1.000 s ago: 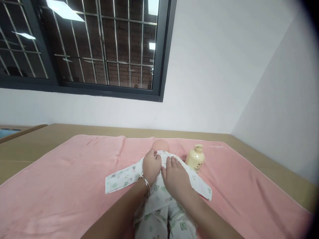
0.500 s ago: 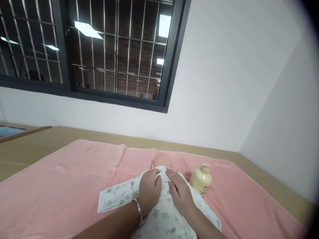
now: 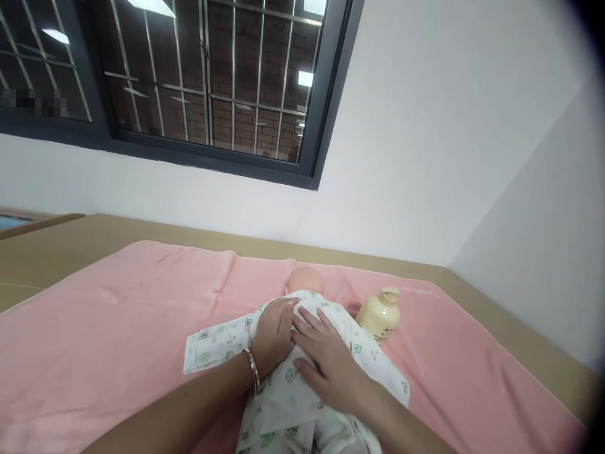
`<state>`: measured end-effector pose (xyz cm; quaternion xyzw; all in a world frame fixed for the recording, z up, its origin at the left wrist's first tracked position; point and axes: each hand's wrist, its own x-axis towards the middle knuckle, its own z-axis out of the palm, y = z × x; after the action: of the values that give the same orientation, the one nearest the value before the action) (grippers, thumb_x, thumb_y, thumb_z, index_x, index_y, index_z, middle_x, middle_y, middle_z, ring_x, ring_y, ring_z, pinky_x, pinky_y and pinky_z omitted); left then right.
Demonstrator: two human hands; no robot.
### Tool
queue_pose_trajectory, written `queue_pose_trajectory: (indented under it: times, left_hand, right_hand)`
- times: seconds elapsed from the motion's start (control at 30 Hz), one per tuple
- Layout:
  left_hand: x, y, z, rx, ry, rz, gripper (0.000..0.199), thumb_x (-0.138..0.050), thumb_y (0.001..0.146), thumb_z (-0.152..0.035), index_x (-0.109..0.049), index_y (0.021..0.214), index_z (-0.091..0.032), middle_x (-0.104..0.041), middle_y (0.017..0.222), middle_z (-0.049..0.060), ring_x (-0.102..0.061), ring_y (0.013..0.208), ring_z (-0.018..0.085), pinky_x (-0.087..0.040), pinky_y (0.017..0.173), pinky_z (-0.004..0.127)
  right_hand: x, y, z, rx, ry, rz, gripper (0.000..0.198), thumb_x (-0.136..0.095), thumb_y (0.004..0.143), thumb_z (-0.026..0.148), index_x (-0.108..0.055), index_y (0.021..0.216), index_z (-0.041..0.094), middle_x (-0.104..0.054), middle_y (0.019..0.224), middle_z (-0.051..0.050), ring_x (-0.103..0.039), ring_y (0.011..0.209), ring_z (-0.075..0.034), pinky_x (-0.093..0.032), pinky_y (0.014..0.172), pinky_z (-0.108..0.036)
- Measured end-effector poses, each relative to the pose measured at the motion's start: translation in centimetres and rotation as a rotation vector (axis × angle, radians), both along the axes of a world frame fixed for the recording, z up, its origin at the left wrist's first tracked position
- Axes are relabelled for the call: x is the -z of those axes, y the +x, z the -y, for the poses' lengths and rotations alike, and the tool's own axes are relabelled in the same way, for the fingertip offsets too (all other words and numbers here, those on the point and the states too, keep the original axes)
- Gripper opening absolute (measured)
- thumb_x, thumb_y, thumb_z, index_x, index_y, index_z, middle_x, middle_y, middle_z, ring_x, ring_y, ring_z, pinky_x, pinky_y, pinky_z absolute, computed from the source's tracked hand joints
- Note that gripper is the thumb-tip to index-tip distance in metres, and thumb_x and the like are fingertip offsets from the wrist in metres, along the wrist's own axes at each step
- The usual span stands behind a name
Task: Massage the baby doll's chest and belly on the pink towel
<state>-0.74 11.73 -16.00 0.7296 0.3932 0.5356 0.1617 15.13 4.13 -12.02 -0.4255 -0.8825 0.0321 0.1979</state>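
A baby doll (image 3: 305, 282) lies on the pink blanket, its bald head toward the wall. White printed baby clothes (image 3: 217, 345) cover its body, with the sleeves spread out to both sides. My left hand (image 3: 275, 333), with a bangle at the wrist, rests on the chest of the clothes, its fingers extended and close together. Lying flat on the front of the clothes, my right hand (image 3: 326, 353) has its fingers spread, and its fingertips reach close to my left hand. The doll's face and arms cannot be made out.
A pale yellow bottle (image 3: 379, 315) stands on the pink blanket (image 3: 118, 328), just right of the doll. The blanket covers a tan tabletop (image 3: 47, 258) against a white wall. Above is a dark-framed window (image 3: 212, 157) with bars. Something blue in a wooden frame shows at far left.
My right hand has shifted left and lower on the clothes, and its fingers have spread. The left hand stays on the chest, turned slightly. The view has tilted down.
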Motion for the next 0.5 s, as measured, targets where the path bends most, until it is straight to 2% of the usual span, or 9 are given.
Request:
queue_pose_trajectory:
  times: [0.07,0.17,0.3,0.4,0.5]
  left_hand:
    - [-0.5,0.1,0.1,0.014,0.002,-0.025,0.042,-0.027,0.1,-0.031,-0.068,0.101,-0.02,-0.073,0.103,0.007,-0.066,0.099,0.02,-0.05,0.093,0.04]
    - [-1.1,0.3,0.2,-0.011,-0.006,-0.097,0.034,-0.034,0.098,-0.028,-0.067,0.102,-0.02,-0.073,0.103,0.007,-0.065,0.098,0.021,-0.051,0.092,0.04]
    - [-1.2,0.8,0.8,-0.102,0.019,-0.227,0.027,-0.04,0.092,-0.021,-0.064,0.104,-0.018,-0.071,0.106,0.008,-0.063,0.101,0.025,-0.049,0.095,0.045]
    - [-1.1,1.1,1.7,-0.141,0.052,-0.343,0.027,-0.04,0.091,-0.017,-0.062,0.107,-0.016,-0.068,0.109,0.011,-0.061,0.103,0.026,-0.048,0.095,0.048]
    - [-0.9,1.2,2.2,-0.156,0.082,-0.392,0.028,-0.039,0.092,-0.017,-0.059,0.111,-0.016,-0.066,0.112,0.012,-0.059,0.106,0.027,-0.047,0.097,0.048]
  right_hand:
    - [0.1,0.8,-1.3,0.04,-0.015,-0.054,0.048,-0.04,0.1,0.034,-0.039,0.147,0.032,-0.035,0.155,0.001,-0.023,0.147,-0.024,-0.023,0.119,-0.054]
    - [1.1,1.5,-2.5,0.28,0.018,-0.101,0.055,-0.04,0.099,0.045,-0.038,0.149,0.02,-0.035,0.154,-0.008,-0.029,0.145,-0.027,-0.031,0.116,-0.051]
    - [2.0,0.6,-1.3,0.551,0.111,-0.001,0.061,-0.038,0.098,0.047,-0.047,0.142,0.006,-0.052,0.141,-0.02,-0.045,0.135,-0.035,-0.04,0.11,-0.051]
    - [2.2,-0.3,0.1,0.561,0.203,0.058,0.052,-0.038,0.098,0.039,-0.057,0.133,0.006,-0.06,0.132,-0.021,-0.053,0.127,-0.035,-0.043,0.107,-0.051]
    - [2.2,-0.5,0.3,0.445,0.231,0.029,0.045,-0.038,0.097,0.029,-0.056,0.135,0.011,-0.055,0.139,-0.014,-0.049,0.132,-0.029,-0.041,0.111,-0.047]
